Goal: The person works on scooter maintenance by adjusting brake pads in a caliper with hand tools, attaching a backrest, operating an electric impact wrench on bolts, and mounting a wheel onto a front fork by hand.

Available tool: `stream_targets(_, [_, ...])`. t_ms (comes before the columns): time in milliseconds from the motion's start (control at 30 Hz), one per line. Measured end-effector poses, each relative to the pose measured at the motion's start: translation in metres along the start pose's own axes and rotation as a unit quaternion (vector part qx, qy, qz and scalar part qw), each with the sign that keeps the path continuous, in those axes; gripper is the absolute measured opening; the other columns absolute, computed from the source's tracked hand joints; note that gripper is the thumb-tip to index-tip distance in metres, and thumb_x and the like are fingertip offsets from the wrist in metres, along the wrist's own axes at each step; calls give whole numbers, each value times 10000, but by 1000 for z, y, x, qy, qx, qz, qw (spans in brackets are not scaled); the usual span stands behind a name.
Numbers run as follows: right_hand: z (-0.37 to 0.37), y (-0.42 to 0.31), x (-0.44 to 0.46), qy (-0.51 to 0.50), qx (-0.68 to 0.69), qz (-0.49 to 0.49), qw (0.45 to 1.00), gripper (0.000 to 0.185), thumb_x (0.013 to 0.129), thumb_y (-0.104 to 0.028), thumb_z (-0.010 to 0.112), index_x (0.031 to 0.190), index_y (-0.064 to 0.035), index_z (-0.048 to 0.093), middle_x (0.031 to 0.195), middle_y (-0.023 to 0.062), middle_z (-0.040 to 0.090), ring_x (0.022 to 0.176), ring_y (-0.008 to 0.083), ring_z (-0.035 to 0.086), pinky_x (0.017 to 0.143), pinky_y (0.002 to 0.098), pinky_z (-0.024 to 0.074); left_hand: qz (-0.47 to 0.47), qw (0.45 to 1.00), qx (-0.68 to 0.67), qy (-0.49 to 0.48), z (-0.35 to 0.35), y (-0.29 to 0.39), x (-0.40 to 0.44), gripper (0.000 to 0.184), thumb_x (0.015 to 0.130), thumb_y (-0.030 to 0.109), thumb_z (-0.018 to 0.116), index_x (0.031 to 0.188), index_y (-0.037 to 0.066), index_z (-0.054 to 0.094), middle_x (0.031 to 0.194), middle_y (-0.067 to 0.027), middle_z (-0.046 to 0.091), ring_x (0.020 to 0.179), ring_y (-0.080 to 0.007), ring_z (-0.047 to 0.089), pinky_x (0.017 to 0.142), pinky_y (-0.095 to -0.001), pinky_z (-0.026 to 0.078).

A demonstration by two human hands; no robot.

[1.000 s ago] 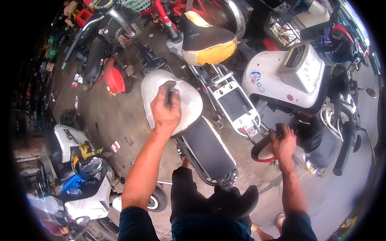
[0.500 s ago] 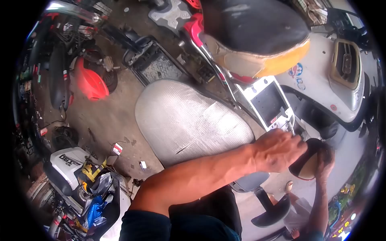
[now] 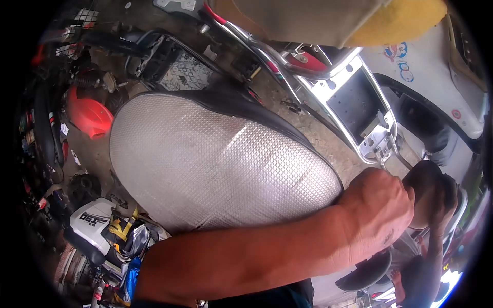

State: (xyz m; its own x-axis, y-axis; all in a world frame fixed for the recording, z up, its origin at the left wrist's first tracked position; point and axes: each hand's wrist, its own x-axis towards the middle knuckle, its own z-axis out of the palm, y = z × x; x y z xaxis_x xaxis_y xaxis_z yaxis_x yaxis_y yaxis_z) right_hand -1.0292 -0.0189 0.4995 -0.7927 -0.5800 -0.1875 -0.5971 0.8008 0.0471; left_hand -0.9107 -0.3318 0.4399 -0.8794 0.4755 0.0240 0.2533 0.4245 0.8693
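My left arm reaches across from the lower left, over the near edge of a large silver-quilted scooter seat cover (image 3: 221, 159) with a black rim. My left hand (image 3: 382, 205) is a closed fist just right of the cover's tip; what its fingers hold, if anything, is hidden. At the far right, my right hand (image 3: 444, 203) is closed on the edge of a dark rounded pad (image 3: 423, 179) with a tan part. Both hands are close together at the pad.
Beyond the cover stands a chrome rear rack (image 3: 354, 102) beside a pale scooter body (image 3: 426, 72). A worn tan and yellow seat (image 3: 339, 23) overhangs the top. A red fender (image 3: 91, 115) and a white panel (image 3: 92, 218) lie left.
The view has come closer and shifted, so the silver cover looks larger and further left. Both hands appear further right, still beside the dark pad.
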Motion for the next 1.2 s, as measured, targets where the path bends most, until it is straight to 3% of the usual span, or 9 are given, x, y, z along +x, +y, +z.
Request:
stream_targets(67, [1,-3,1,26,-35,-58,997,202,899,-56,490,1050,46,577,1044,191,593,988,354,575,874,384,444,4,1000,-8,-28,-8,0,-3,285,839,141,514,1022,-65,589,744,-132,617,688,-231,632,561,-325,501])
stream_targets(100, [2,-5,1,16,90,85,992,214,892,-50,492,1066,46,573,1037,199,590,1004,365,568,887,381,442,7,1000,24,-17,-6,2,-5,257,833,137,511,985,-53,595,726,-123,609,665,-223,619,554,-313,486])
stream_targets(167, [4,-4,-1,23,30,14,999,228,877,-64,508,1063,48,576,1030,198,588,999,367,565,898,375,430,23,998,28,-61,-10,1,-3,238,842,131,495,968,-50,584,730,-130,599,656,-221,612,551,-320,483])
stream_targets(300, [4,-3,-3,46,127,99,986,246,875,-106,502,1045,52,581,1060,188,584,1011,341,555,922,380,405,17,999,31,-37,0,3,-2,206,863,121,477,949,-50,556,763,-153,577,631,-218,594,543,-328,483])
stream_targets(400, [-4,-17,7,48,163,106,980,248,804,-88,559,1005,55,579,980,206,578,948,370,552,902,390,406,-31,986,18,-163,-22,9,8,259,820,131,539,1009,-45,555,824,-144,598,754,-235,623,648,-347,486])
stream_targets(533, [-7,-20,13,76,193,133,969,258,742,-100,604,937,65,577,953,207,585,918,372,542,866,400,416,-16,987,76,-137,-16,10,9,192,870,123,513,991,-23,543,811,-123,554,658,-219,594,530,-329,497])
stream_targets(800, [-12,-9,20,74,204,93,972,237,677,-86,617,884,25,581,884,176,580,901,365,541,821,420,431,-25,984,56,-167,-21,12,19,176,830,151,599,958,35,569,774,-88,524,649,-214,582,537,-332,492])
stream_targets(1033, [-15,-6,22,64,204,109,971,249,677,-78,621,900,27,585,896,183,587,930,371,545,839,427,431,-46,995,-32,-88,-26,9,27,243,777,143,689,965,22,595,832,-91,555,716,-236,596,620,-334,500])
stream_targets(1200, [-14,-19,20,89,227,132,961,242,731,-63,606,951,36,590,942,195,587,938,370,550,873,416,422,-27,999,-12,42,-15,6,15,222,773,117,684,942,12,585,762,-100,601,625,-224,599,554,-344,497])
